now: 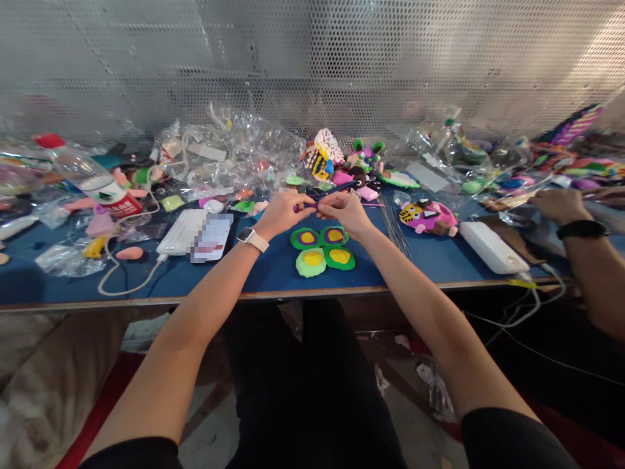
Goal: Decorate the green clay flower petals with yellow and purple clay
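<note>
My left hand [284, 213] and my right hand [346, 213] meet above the table, fingertips pinched together on a thin purple strip [375, 205]. One end of it sticks out past my right hand; my fingers cover much of the rest, and I cannot make out whether it is clay alone or clay on a wire. Just below them on the blue table lies a flat, four-lobed clay shape like a butterfly. Its lobes are green, with a pale green lobe [310, 262] at the lower left, and carry yellow centres, the upper two ringed in purple.
A phone [213, 238] and a white power bank [181, 232] lie left, near a bottle [105, 185]. Right are thin wires [394, 228], a pink clay figure [430, 217], another power bank [493, 247] and a co-worker's hand [559, 207]. Plastic bags [234, 156] crowd the back.
</note>
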A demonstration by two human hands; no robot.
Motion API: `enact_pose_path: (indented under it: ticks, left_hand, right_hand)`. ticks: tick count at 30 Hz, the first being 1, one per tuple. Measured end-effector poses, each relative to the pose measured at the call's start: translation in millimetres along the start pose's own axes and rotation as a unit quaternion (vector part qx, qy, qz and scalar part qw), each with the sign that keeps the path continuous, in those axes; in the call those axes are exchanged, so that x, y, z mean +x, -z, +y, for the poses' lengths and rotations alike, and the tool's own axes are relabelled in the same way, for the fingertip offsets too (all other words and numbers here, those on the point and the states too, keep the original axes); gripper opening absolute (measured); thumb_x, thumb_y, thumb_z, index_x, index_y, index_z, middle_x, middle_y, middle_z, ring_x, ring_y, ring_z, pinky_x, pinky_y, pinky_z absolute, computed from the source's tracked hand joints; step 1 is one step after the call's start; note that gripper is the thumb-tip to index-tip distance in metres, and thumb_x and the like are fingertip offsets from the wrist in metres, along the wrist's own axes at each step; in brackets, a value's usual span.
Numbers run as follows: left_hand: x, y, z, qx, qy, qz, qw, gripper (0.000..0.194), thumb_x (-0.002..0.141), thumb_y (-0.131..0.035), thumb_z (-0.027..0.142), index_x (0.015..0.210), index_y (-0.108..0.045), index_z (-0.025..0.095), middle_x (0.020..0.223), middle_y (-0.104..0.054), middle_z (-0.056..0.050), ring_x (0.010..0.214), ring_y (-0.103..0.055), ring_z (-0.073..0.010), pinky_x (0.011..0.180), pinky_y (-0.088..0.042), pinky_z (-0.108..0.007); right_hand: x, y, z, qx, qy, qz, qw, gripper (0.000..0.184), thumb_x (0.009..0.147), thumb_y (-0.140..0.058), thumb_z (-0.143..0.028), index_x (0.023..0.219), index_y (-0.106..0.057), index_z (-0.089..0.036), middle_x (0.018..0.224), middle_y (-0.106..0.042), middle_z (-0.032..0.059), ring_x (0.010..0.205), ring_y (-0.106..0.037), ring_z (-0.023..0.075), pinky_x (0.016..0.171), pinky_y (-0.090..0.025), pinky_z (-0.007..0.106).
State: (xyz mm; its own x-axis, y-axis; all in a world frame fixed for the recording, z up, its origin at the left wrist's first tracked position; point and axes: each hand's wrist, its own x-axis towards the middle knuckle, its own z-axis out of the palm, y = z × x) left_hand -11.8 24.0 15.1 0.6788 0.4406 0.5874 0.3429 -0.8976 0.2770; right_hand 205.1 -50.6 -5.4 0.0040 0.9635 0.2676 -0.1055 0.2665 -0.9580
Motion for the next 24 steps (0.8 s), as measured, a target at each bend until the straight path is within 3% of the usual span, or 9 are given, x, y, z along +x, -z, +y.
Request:
enact_pose_path:
  ticks: [4,9,13,17,24]
  left_hand:
    - [-1,10.2,3,-0.012,-0.008,-0.045,0.999,0.017,0.099,-0.074,0.031,0.105,-0.086,0.019,0.079,-0.077,-0.004,0.071,-0.066,-0.0174,0.074,-0.047,-0.030]
    - [0,28.7,6,-0.090,0.002,-0.153,0.984,0.018,0.091,-0.080,0.035,0.091,-0.087,0.018,0.064,-0.069,0.000,0.058,-0.059,-0.0130,0.063,-0.040,-0.027]
    - [2,37.2,9,-0.141,0.015,-0.248,0.958,0.017,0.085,-0.084,0.034,0.083,-0.087,0.018,0.059,-0.068,0.000,0.054,-0.055,-0.0106,0.060,-0.038,-0.025]
    - [2,38.2,14,-0.195,0.038,-0.350,0.915,0.023,0.090,-0.081,0.038,0.081,-0.086,0.017,0.062,-0.073,-0.003,0.053,-0.060,-0.0117,0.059,-0.041,-0.025]
    - [2,39.2,21,-0.213,0.074,-0.440,0.869,0.025,0.091,-0.082,0.042,0.083,-0.088,0.019,0.055,-0.069,-0.002,0.052,-0.062,-0.0137,0.060,-0.044,-0.026]
  right_hand:
    - [-3,-1,-6,-0.056,0.008,-0.027,0.998,0.053,0.064,-0.103,-0.061,0.083,-0.075,-0.020,0.073,-0.076,0.0019,0.068,-0.071,0.0157,0.061,-0.056,0.027]
    - [-9,-3,-13,-0.152,0.017,-0.121,0.981,0.038,0.076,-0.095,-0.051,0.086,-0.078,-0.018,0.079,-0.077,0.0034,0.068,-0.067,0.0154,0.063,-0.053,0.028]
    - [-14,-3,-20,-0.216,0.044,-0.208,0.953,0.027,0.081,-0.089,-0.042,0.086,-0.079,-0.017,0.081,-0.078,0.0036,0.072,-0.067,0.0157,0.069,-0.053,0.029]
    - [-19,-3,-29,-0.256,0.049,-0.268,0.928,0.022,0.083,-0.087,-0.038,0.087,-0.082,-0.017,0.084,-0.080,0.0034,0.075,-0.066,0.0152,0.071,-0.050,0.029]
    - [-22,-6,-33,-0.259,0.030,-0.313,0.913,0.020,0.084,-0.086,-0.037,0.087,-0.083,-0.018,0.082,-0.078,0.0021,0.070,-0.059,0.0133,0.070,-0.047,0.031]
